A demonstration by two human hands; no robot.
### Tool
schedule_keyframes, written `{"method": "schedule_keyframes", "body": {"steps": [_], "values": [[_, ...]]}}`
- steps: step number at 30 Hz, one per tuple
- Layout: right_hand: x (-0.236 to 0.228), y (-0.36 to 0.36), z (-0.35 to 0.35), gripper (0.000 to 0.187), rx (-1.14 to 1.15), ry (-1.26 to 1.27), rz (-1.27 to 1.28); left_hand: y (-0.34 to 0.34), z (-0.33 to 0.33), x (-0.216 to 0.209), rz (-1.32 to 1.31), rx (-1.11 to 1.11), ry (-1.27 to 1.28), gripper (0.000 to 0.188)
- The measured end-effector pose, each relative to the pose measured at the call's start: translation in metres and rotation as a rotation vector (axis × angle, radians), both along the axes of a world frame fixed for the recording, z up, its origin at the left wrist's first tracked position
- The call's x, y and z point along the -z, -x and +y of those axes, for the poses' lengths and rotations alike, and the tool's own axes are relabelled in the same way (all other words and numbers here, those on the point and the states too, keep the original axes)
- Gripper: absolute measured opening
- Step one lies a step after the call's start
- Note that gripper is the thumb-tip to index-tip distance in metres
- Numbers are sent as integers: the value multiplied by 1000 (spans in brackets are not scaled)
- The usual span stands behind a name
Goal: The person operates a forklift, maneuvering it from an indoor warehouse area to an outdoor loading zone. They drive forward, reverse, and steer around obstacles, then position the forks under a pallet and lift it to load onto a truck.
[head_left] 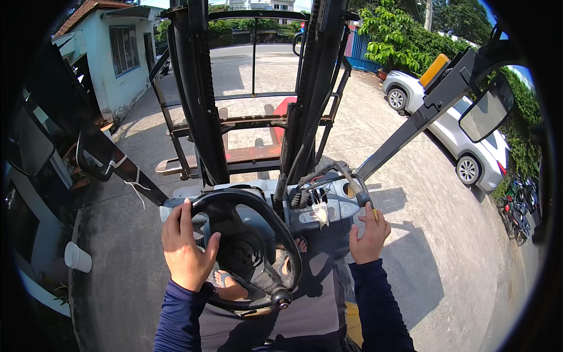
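I sit at the controls of a forklift. My left hand (189,249) lies over the left side of the black steering wheel (291,243), thumb inside the rim and fingers along its outer side. A round knob (282,298) stands on the wheel's near edge. At the right of the dashboard, my right hand (369,237) is at the end of a black lever (359,189), its fingers bent over it. A bit of yellow shows between those fingers; the hand hides the lever's tip. Below the wheel, my feet in sandals (226,280) show.
Ahead rises the black mast (214,100), with the reddish fork carriage (252,155) low behind it. A silver car (463,141) is parked at the right, with motorbikes (516,211) behind. At the left are a pale building (117,64) and a white bucket (77,257).
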State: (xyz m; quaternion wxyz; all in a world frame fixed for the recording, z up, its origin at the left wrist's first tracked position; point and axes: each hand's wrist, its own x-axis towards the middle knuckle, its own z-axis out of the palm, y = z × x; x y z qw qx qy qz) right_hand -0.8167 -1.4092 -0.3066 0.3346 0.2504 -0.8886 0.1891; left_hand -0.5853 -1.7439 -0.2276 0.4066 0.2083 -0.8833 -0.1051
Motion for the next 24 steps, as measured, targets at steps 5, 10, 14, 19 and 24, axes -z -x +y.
{"method": "schedule_keyframes", "body": {"steps": [5, 10, 14, 19, 24], "values": [[2, -2, -12, 71, 53, 25, 3, -21, -16, 19, 0, -1, -118, 85], [11, -6, -30, 71, 24, -10, 18, -29, -31, 42, 88, -69, 11, 81], [13, -3, -35, 71, 27, 6, 46, -24, -38, 38, 116, -2, -12, 79], [12, -7, -33, 72, 32, 21, 84, -12, -54, 8, 31, 186, -126, 63], [14, -18, -43, 74, 50, -16, 15, 14, -82, -19, -180, 120, -346, 67]]}}
